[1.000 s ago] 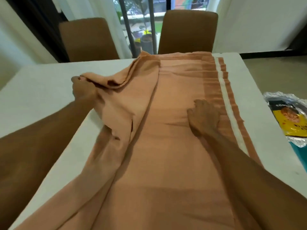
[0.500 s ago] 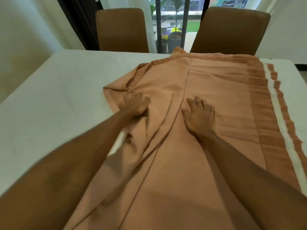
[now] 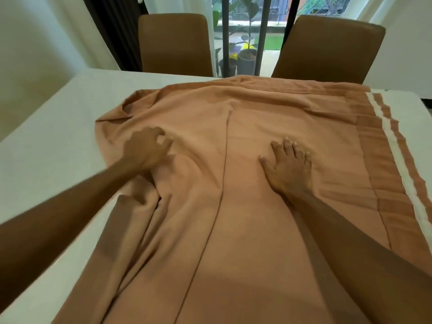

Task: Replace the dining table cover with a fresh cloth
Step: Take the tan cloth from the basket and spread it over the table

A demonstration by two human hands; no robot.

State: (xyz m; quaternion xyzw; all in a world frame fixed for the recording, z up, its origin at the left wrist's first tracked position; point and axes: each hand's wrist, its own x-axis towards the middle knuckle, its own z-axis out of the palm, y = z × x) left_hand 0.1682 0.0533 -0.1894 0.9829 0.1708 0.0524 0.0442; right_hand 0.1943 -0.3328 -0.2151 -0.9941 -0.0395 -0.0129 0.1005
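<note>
Though creased, cloth [image 3: 236, 106] beneath right hand [image 3: 289, 166]

Cloth [image 3: 233, 206]: left flap no longer lifted and bunched as a second ago; laid down and spread wider toward the left edge of the table [image 3: 46, 148], far left corner now a loose fold lying on the white top. More of the table's left half covered than before.

Left hand [image 3: 146, 150]: released from its pinch on the raised flap edge; brought in onto the cloth, fingers loosely spread, blurred.

Right hand [image 3: 288, 167]: shifted away from the striped border [image 3: 385, 127] toward the middle crease; formerly curled fingers now flat and spread, palm down.
</note>
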